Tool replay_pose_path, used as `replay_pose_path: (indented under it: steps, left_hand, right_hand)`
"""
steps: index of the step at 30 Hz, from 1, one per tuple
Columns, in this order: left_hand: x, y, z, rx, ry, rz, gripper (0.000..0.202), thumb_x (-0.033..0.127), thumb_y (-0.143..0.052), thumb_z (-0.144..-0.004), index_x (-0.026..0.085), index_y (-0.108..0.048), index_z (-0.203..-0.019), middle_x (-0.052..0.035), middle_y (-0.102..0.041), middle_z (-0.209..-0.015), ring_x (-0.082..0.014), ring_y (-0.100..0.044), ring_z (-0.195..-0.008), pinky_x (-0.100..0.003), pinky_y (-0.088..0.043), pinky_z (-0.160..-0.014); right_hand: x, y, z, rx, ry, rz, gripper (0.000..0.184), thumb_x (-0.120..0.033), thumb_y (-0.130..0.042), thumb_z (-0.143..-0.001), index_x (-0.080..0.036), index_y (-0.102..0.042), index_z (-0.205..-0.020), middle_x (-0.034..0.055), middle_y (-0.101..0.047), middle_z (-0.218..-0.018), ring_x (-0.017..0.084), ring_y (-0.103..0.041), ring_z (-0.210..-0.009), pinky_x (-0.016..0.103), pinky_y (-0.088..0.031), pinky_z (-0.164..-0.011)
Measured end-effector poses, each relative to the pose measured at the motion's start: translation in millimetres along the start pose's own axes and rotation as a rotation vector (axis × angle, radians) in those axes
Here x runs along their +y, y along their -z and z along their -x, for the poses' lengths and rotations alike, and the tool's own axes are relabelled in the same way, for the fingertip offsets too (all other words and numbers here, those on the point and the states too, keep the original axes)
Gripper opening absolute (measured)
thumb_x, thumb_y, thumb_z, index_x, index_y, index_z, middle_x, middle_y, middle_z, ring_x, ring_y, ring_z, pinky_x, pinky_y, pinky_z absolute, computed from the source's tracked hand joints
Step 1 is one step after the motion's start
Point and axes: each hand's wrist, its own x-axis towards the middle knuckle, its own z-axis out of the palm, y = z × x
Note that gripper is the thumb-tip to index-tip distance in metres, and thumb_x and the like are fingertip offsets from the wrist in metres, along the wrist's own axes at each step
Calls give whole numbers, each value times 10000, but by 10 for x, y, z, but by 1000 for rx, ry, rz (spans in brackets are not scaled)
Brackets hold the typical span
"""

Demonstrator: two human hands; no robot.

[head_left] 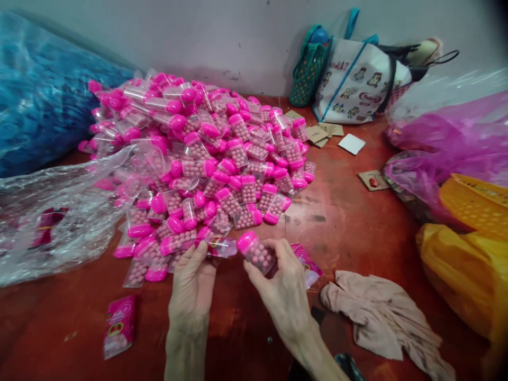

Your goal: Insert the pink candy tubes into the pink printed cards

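The person's right hand [286,286], fingers curled, grips one flat clear plastic box of pink balls with a bright pink cap [254,250], its lower end partly hidden. The left hand [195,278], nearly closed, pinches one pink-and-clear printed plastic sleeve [217,247], lettering hard to read. From the hands, a second sleeve [306,260] at three o'clock is partly covered; a third sleeve [119,324] lies at eight. Toward eleven, one heap of similar boxes [238,153] overlaps beyond counting.

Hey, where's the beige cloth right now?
In the head view, the beige cloth lies on the red surface at lower right, between the right hand and the yellow bag.
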Motion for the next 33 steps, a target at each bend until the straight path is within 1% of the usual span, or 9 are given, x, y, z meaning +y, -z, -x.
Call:
replay_pose_path:
  steps: [3,7,12,15,18,22,24,29,33]
  left_hand:
    - [-40,-11,10,5,-7,-29,97,105,-716,-622,139,-690,-708,11,-716,-724,-94,-635,-700,-189,-512,-719]
    - [-64,19,7,-2,-9,-75,127,130,-747,-586,135,-694,-701,1,-719,-715,-98,-638,-693,-188,-509,-706]
    - [-85,58,-15,-19,-5,-85,115,147,-740,-607,149,-697,-714,3,-724,-744,-108,-644,-717,-225,-510,-749]
    - [-99,36,-10,-57,13,-87,110,156,-730,-619,137,-703,-724,-18,-724,-753,-125,-647,-731,-236,-516,-745]
    - [-116,4,13,-101,67,-89,131,185,-724,-627,125,-707,-742,-46,-723,-768,-151,-649,-746,-251,-529,-719]
    - [-144,-17,43,-127,99,-87,129,190,-724,-626,142,-711,-745,-43,-719,-751,-152,-647,-703,-260,-538,-685]
    - [-155,-18,47,-129,103,-104,140,201,-729,-621,135,-713,-743,-50,-716,-739,-152,-643,-684,-254,-539,-665]
    - [-155,0,45,-167,130,-160,182,221,-725,-632,103,-715,-770,-64,-708,-736,-132,-623,-641,-216,-527,-617]
    - [-153,20,69,-185,126,-184,171,219,-713,-653,110,-714,-784,-62,-705,-765,-121,-615,-645,-201,-515,-604]
  right_hand:
    - [-64,78,65,-45,-11,-51,177,-155,-628,-689,-171,-545,-844,10,-544,-758,163,-529,-687,279,-428,-629]
    - [-42,103,134,-57,-17,-59,197,-150,-636,-677,-172,-560,-858,13,-564,-764,171,-540,-695,282,-425,-632]
    - [9,176,128,35,2,-69,197,-155,-643,-681,-176,-554,-856,6,-562,-748,155,-535,-652,268,-431,-601]
    - [21,189,111,30,24,-55,205,-146,-651,-680,-179,-562,-862,6,-560,-755,157,-538,-664,269,-434,-606]
    - [37,154,115,55,81,-24,225,-122,-653,-684,-178,-569,-886,12,-565,-774,160,-546,-692,268,-439,-628]
    - [69,115,148,120,171,11,235,-101,-628,-712,-165,-569,-930,31,-574,-802,170,-556,-735,270,-445,-664]
    - [85,127,156,93,181,3,251,-82,-625,-708,-164,-580,-941,34,-577,-810,172,-560,-745,268,-447,-669]
    - [138,224,117,-58,147,-105,344,-18,-646,-674,-173,-612,-979,19,-581,-817,155,-565,-743,245,-455,-667]
    - [188,309,72,-148,90,-179,388,-28,-674,-672,-215,-626,-1009,5,-574,-829,155,-557,-772,253,-455,-688]
